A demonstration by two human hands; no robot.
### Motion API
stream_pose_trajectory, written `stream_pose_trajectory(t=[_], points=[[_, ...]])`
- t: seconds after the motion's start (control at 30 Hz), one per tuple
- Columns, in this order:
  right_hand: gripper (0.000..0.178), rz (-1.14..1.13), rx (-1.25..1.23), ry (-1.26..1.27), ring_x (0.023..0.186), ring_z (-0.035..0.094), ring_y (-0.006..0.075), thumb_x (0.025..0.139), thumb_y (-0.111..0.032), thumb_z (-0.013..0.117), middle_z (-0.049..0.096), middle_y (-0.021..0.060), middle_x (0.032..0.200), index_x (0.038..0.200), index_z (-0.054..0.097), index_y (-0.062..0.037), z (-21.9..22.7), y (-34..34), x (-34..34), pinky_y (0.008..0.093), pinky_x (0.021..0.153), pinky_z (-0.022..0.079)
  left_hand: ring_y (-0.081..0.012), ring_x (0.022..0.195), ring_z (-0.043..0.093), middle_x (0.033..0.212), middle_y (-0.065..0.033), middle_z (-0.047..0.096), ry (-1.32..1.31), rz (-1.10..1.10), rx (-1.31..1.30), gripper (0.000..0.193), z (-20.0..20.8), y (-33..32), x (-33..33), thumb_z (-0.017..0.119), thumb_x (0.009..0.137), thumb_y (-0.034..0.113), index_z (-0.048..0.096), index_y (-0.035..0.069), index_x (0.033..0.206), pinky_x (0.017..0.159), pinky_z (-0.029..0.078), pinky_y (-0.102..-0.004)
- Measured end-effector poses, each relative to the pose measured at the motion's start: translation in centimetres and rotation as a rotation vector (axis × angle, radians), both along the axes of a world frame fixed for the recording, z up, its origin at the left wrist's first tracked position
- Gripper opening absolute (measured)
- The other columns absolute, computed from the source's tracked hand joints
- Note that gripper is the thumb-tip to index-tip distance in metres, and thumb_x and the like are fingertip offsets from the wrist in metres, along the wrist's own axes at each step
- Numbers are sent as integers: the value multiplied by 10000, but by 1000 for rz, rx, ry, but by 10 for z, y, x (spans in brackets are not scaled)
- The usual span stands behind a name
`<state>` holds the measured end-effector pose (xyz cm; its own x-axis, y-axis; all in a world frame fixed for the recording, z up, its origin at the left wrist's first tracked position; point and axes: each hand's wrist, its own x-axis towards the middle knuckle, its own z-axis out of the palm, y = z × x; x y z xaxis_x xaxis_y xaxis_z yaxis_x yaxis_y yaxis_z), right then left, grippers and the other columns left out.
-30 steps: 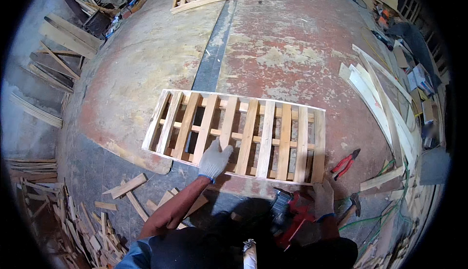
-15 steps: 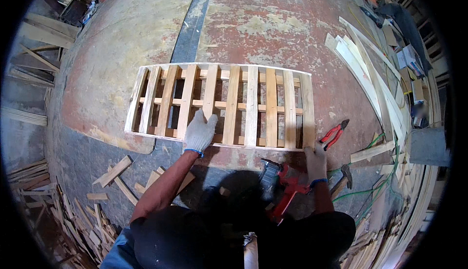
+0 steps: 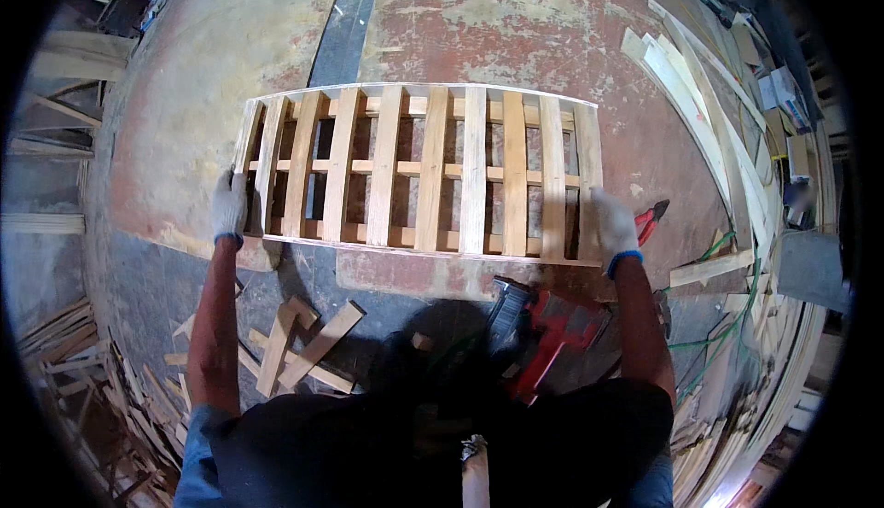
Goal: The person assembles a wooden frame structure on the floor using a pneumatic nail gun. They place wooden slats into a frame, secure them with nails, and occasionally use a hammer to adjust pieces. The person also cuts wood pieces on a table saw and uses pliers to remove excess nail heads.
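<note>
A slatted wooden pallet (image 3: pixel 431 176) lies across the middle of the head view, its pale slats running away from me over crosswise rails. My left hand (image 3: pixel 230 204), in a white work glove with a blue cuff, grips its left end. At the opposite end, my gloved right hand (image 3: pixel 615 224) is closed around the edge near the front corner. The fingers of both hands are partly hidden by the wood. Red-handled pliers (image 3: pixel 651 220) lie just beyond my right hand. Nearer to me, a red nail gun (image 3: pixel 557 328) rests on the floor, partly in shadow.
Short wood offcuts (image 3: pixel 308 347) are scattered at the front left, beside a heap of scraps (image 3: pixel 152 407). Long pale boards (image 3: pixel 704 112) lie at the right, and a green hose (image 3: pixel 727 338) snakes past them. A dark strip (image 3: pixel 345 24) crosses the worn red floor (image 3: pixel 506 24).
My left hand has gone from a middle slat to the pallet's left end. My right hand has shifted slightly up the right end. The pallet sits a little higher in view.
</note>
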<state>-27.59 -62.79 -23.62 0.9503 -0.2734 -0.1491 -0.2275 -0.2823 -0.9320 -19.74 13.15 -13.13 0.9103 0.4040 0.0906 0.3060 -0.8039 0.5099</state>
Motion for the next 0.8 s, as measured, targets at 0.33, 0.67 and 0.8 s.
stream_pose_trajectory(t=[0.33,0.67,0.8], points=[[396,-178,-171,259,828,686,389,1035,-331,480,702,273,962,1159,663,-3,66,65,28,511,750,504,-323,765,710,837,-233,721,110,260,-243,564,-18,33,54,616,813,431,696,-94,1006,730,539,-449],[587,-448,-85,292,812,669,259,945,-509,652,732,181,944,1087,738,54,102,-41,49,454,733,533,-294,793,675,817,-192,692,140,104,-395,519,33,-92,43,590,855,443,734,-47,952,738,508,-432],[554,-395,-6,338,885,697,246,983,-488,633,741,115,1086,1229,729,-1,108,-103,82,386,817,556,-273,755,650,790,-174,670,94,-99,-271,467,56,-130,91,566,888,396,729,-30,989,721,501,-413]])
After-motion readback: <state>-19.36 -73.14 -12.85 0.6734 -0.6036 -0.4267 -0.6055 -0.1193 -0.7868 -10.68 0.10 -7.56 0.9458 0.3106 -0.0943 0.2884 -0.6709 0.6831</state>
